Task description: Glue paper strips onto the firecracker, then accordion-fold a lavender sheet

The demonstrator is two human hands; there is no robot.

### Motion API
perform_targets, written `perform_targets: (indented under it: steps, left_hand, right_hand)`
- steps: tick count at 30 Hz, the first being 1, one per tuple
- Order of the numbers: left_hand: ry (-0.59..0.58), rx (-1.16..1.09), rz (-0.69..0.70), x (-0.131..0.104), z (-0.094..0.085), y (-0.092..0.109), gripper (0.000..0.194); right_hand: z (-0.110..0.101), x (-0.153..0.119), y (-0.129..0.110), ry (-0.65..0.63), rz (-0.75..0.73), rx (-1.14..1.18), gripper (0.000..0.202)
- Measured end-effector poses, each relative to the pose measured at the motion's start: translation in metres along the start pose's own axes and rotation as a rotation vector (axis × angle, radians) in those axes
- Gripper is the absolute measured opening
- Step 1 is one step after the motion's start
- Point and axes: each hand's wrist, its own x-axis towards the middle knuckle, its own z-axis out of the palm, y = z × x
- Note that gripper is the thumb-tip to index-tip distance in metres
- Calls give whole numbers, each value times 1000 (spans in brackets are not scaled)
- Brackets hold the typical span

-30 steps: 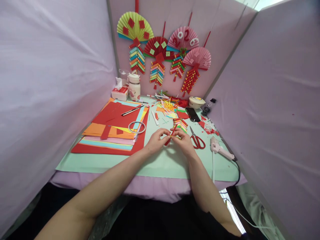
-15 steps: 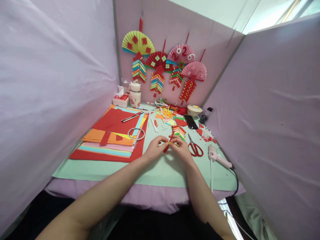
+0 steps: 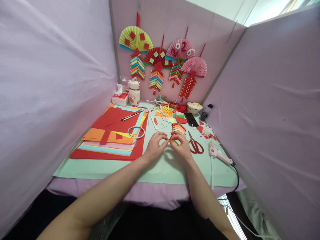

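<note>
My left hand and my right hand meet over the front middle of the table, fingertips pinched close together. Between them is a narrow yellow paper strip, which curves out under my right fingers. A bit of red paper shows at my right fingertips, mostly covered by them. Just beyond my right hand lies a string of small coloured paper rolls. Red-handled scissors lie to the right of that hand.
Stacked coloured paper with a silver ring and a craft knife lies left. A glue gun is right, beside its cable. Paper scraps, a phone, a bottle and a lidded bowl stand farther back.
The red fringed piece below my fingertips no longer shows there. More of the yellow strip is visible, curving to the right. The view has tilted slightly.
</note>
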Motion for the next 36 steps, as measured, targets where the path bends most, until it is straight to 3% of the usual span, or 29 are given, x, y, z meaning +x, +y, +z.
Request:
perform_targets:
  steps: [36]
  left_hand:
    - [28, 129, 50, 1, -2, 1, 6]
  right_hand:
    - [0, -3, -5, -1, -55, -131, 4]
